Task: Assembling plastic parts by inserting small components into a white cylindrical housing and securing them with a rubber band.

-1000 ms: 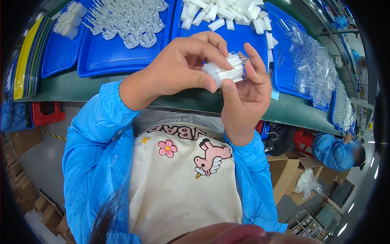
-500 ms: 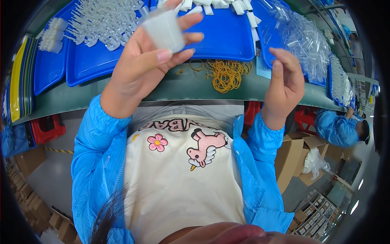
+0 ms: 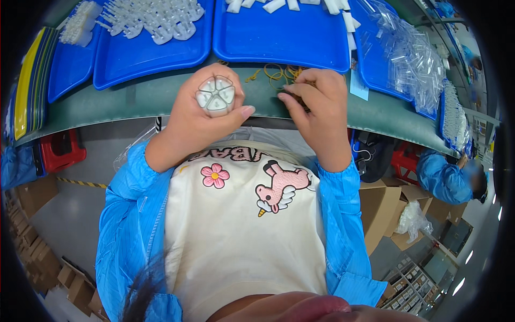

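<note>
My left hand (image 3: 206, 99) is wrapped round a bundle of white wedge-shaped plastic pieces (image 3: 215, 96), whose ends form a round, segmented face turned up at me. Its thumb lies along the near side. My right hand (image 3: 319, 102) hangs over the pile of yellow rubber bands (image 3: 276, 74) on the green table (image 3: 257, 104) and hides most of it. Thumb and forefinger are drawn close together in a pinch beside the bands. Whatever may be between those fingertips is too small to make out.
Blue trays line the far side: one with white pronged parts (image 3: 155, 19), one with white pieces (image 3: 276, 6), one with clear plastic tubes (image 3: 410, 59). Yellow and blue stacked trays (image 3: 32, 86) stand at left. A co-worker in blue (image 3: 445, 174) sits at right, past cardboard boxes (image 3: 383, 209).
My left hand has come down and nearer, turning the bundle's segmented end up. My right hand has moved left onto the rubber bands, its fingers closing to a pinch.
</note>
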Demonstrator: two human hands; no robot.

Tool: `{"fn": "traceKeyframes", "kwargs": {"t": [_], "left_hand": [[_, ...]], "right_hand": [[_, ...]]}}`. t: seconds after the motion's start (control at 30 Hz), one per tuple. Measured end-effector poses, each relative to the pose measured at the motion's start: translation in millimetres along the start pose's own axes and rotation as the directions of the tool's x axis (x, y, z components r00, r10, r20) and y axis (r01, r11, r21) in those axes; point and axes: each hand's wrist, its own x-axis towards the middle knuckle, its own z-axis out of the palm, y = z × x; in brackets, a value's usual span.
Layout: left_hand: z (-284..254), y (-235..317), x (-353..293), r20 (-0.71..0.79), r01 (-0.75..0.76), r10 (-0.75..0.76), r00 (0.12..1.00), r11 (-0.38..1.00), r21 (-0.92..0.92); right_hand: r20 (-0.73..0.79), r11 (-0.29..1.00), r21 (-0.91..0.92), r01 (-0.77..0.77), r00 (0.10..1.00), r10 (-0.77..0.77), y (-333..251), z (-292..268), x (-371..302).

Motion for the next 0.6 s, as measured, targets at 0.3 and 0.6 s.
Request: {"fn": "traceKeyframes", "kwargs": {"t": [0.3,0.6], "left_hand": [[-1,4,-16,-0.085,0.018,-0.011,0.996,0.996,0.082],[7,15,-6,-0.008,0.129,-0.128,0.992,0.991,0.028]], "right_hand": [[0.095,0.989,-0.148,-0.011,0.995,0.026,-9,16,11],[0.177,0.670,0.638,-0.378,0.920,0.351,-18,-6,16]]}}
